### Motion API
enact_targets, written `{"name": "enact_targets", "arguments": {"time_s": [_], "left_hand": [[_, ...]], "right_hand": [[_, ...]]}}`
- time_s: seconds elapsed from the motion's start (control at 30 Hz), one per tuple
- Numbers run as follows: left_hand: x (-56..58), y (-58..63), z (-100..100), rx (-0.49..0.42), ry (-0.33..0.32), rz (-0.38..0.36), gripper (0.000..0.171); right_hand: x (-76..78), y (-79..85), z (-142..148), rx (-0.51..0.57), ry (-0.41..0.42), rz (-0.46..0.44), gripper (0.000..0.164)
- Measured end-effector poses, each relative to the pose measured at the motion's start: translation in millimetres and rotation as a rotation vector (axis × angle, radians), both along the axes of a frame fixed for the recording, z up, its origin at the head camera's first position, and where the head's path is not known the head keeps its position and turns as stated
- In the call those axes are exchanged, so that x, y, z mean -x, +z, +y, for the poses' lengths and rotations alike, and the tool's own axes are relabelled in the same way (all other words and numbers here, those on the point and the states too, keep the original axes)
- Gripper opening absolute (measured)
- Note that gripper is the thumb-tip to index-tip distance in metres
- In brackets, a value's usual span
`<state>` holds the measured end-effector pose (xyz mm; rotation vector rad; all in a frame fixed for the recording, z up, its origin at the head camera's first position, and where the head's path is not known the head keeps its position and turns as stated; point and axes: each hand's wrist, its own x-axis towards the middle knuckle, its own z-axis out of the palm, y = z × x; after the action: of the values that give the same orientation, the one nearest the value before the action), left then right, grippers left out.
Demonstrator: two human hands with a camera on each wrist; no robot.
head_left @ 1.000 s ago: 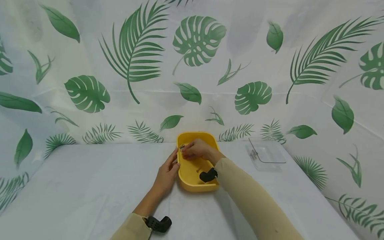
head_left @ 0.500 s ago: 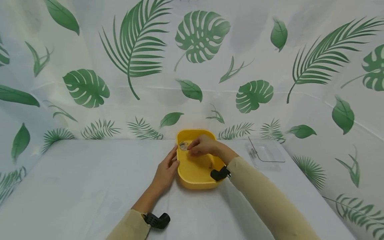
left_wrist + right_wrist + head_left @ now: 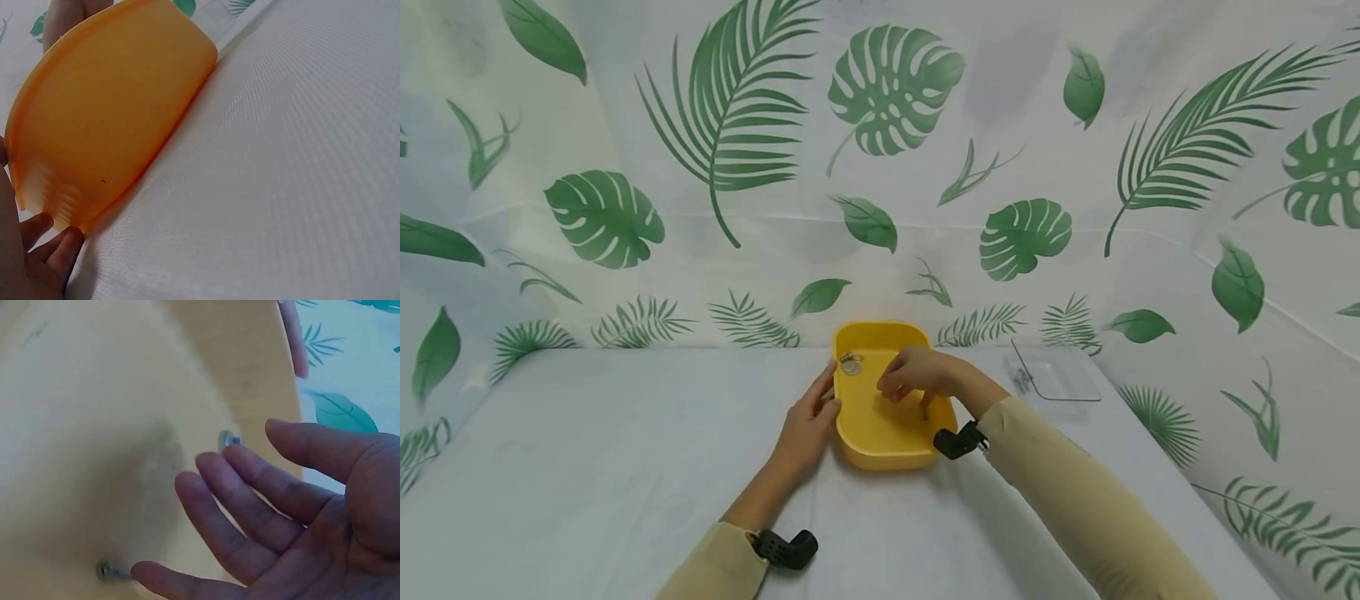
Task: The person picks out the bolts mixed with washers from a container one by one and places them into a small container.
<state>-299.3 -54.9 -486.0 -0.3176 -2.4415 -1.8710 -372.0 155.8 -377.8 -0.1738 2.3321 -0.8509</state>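
Observation:
A yellow plastic tub (image 3: 880, 454) stands on the table in the head view. My left hand (image 3: 805, 429) lies against its left side, and its fingers (image 3: 65, 250) touch the outer wall in the left wrist view. Inside the tub is my right hand (image 3: 917, 375), its fingers loosely bent and apart with nothing between them. A small cluster of shiny metal pieces (image 3: 852, 363) lies in the tub's far left corner. In the right wrist view, a small bolt-like piece (image 3: 106, 570) lies by the little finger and another metal piece (image 3: 230, 439) lies beyond the fingertips.
To the right of the tub sits a clear plastic box (image 3: 1063, 375) with a dark edge line and small metal bits at its left side. A leaf-patterned cloth (image 3: 722, 275) hangs behind the white-covered table (image 3: 662, 450).
My right hand has drawn back from the metal cluster toward the tub's right side, uncovering the cluster. The left hand stays against the tub.

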Motion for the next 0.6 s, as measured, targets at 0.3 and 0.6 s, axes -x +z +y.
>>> {"name": "enact_targets", "arguments": {"time_s": [0.3,0.6], "left_hand": [[-0.3,-2.6,0.6,-0.004,0.001,-0.006,0.058],[0.7,-4.5,-0.8,-0.009,-0.008,0.008,0.059]], "right_hand": [[-5.7,-4.3,0.0,0.043,-0.054,-0.026,0.034],[-9.7,-3.6,3.1,0.063,-0.103,0.020,0.037]]}}
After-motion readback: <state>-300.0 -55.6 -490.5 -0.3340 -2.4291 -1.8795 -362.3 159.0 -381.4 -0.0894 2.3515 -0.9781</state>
